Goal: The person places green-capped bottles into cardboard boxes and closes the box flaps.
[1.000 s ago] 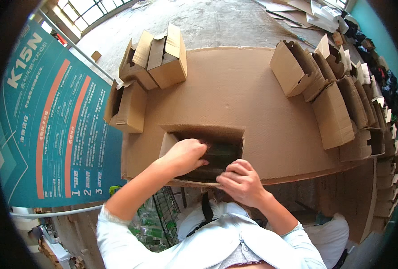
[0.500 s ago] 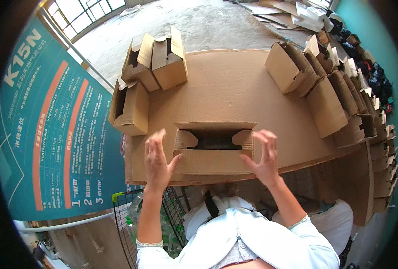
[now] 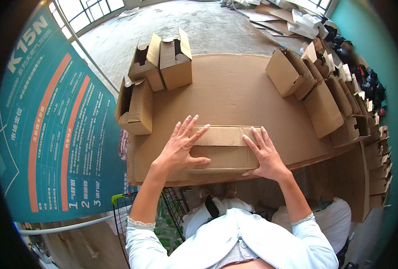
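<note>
Cardboard box lay at the near edge of the worktop, about in the middle of that edge, with its long axis running left to right, parallel to the edge. Its top flap was folded down, so the box looked closed. The left hand lay flat on the left end of the box, fingers spread and pointing to the far right, the thumb along the front face. The right hand lay flat on the right end, fingers spread and pointing away from the person. So the box was directly under both hands and between them, and neither hand was clearly nearer; nothing was pinched, both palms only pressed.

Half a second earlier the box stood open, its dark inside showing, and both hands were raised at its two ends with fingers up. One second earlier both hands were inside the open box.

Three open boxes stood near the far left corner of the worktop. A row of more boxes ran along the right edge.
</note>
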A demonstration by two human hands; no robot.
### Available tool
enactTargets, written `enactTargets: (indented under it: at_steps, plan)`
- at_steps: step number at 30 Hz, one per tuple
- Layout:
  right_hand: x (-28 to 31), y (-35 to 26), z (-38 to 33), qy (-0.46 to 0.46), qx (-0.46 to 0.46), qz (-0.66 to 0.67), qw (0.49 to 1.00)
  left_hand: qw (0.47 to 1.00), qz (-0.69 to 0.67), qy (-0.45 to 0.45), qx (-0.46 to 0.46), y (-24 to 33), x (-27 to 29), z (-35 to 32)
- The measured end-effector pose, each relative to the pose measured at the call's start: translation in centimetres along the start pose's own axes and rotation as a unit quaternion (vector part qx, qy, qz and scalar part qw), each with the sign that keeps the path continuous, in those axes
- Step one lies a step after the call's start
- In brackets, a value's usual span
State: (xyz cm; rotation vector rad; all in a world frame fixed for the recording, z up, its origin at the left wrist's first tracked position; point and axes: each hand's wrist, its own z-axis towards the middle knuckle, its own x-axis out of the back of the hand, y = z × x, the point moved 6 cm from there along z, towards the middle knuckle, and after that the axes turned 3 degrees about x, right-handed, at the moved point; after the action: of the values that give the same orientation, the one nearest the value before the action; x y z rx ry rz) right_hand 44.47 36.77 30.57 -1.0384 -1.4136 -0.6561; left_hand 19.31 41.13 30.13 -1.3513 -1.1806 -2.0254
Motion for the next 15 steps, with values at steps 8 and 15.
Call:
enactTargets:
  at_steps: [8,15]
  plan:
    - [-1.0,0.9,4.0,-0.024,0.09,-0.036,0.995,0.998,0.056,0.022,0.025,0.8,-1.2,-2.5]
    - [0.5,-0.2,13.4,0.118,0.291,-0.221,0.923,0.988,0.089,0.036,0.117,2.9,-0.5,-5.4]
